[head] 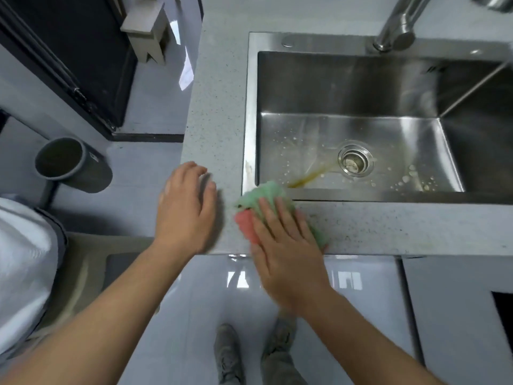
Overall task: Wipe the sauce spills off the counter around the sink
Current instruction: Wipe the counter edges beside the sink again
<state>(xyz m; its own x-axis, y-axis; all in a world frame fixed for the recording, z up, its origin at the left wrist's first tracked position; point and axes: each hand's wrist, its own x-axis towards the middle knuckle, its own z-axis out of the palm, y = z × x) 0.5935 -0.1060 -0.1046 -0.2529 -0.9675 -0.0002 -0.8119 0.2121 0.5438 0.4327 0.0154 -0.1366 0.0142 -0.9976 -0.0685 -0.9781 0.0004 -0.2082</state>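
My right hand [283,245] lies flat on a green and pink cloth [261,198], pressing it onto the speckled grey counter [388,229] at the sink's front left corner. The cloth's far edge overlaps the steel sink rim [245,134]. My left hand [186,209] rests palm down with fingers apart on the counter's left front corner, a short way left of the cloth and holding nothing. A streak of brown sauce [311,176] runs inside the basin from near the cloth toward the drain [355,161]. Faint smears show on the counter strip to the right of the cloth.
A steel faucet [397,26] stands at the sink's back rim. Droplets dot the basin floor. A grey bin [69,165] stands on the floor to the left. White cabinet fronts [458,315] sit below the counter, and my shoes [230,354] show on the floor.
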